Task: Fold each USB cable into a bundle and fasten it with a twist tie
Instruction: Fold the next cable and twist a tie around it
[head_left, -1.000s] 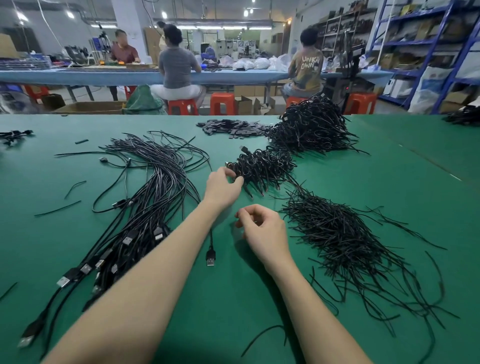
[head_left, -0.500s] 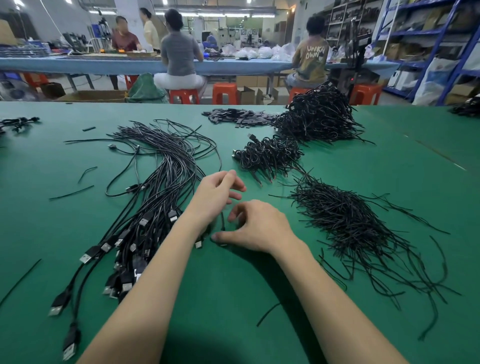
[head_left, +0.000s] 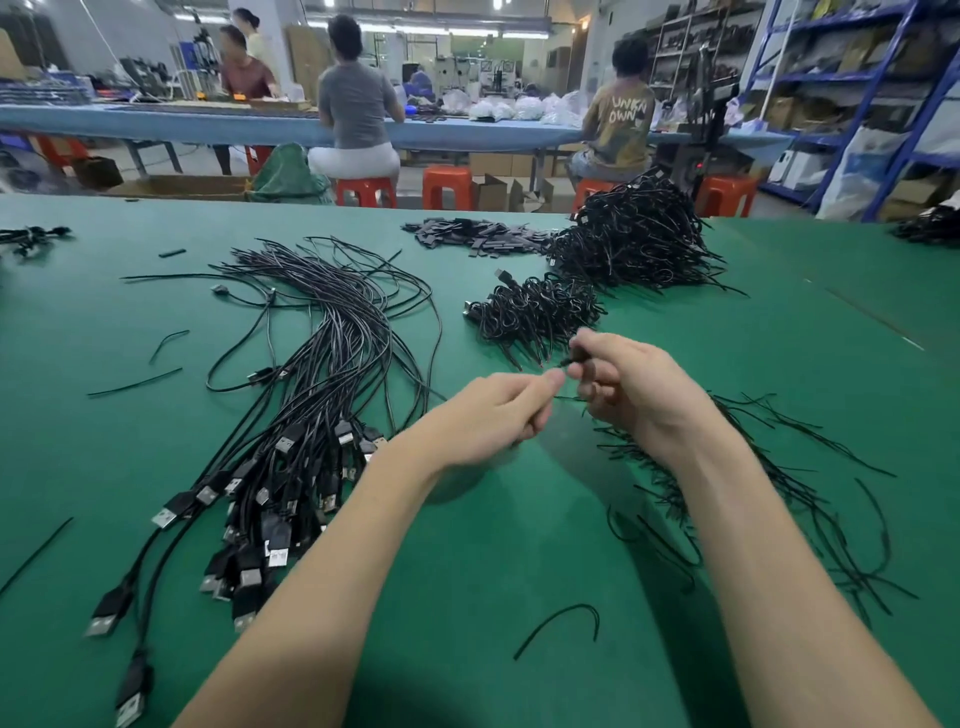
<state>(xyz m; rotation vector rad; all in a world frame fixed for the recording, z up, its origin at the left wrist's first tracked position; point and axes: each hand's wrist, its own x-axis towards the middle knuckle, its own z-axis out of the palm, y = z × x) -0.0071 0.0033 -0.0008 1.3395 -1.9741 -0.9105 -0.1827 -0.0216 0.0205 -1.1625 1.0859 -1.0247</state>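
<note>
My left hand (head_left: 493, 415) and my right hand (head_left: 634, 389) meet above the green table (head_left: 467, 571), fingertips almost touching. Both pinch a thin black USB cable (head_left: 577, 357); only a short dark end shows between my right fingers, and the hands hide the remainder. A fan of loose USB cables (head_left: 322, 364) lies to the left, plugs toward me. The loose black twist ties (head_left: 779, 467) are spread under and beyond my right forearm. A small heap of bundled cables (head_left: 535, 312) sits just beyond my hands, and a larger heap (head_left: 634, 244) lies behind it.
Small flat black pieces (head_left: 478, 236) lie at the far middle of the table. A stray curved tie (head_left: 561, 623) rests between my forearms, and others lie at the left (head_left: 135, 382). Beyond the table, people sit on red stools (head_left: 447, 184) at a blue bench.
Both hands have lifted off the table from beside the loose cables and moved right and forward. They now pinch a cable together in front of the small heap.
</note>
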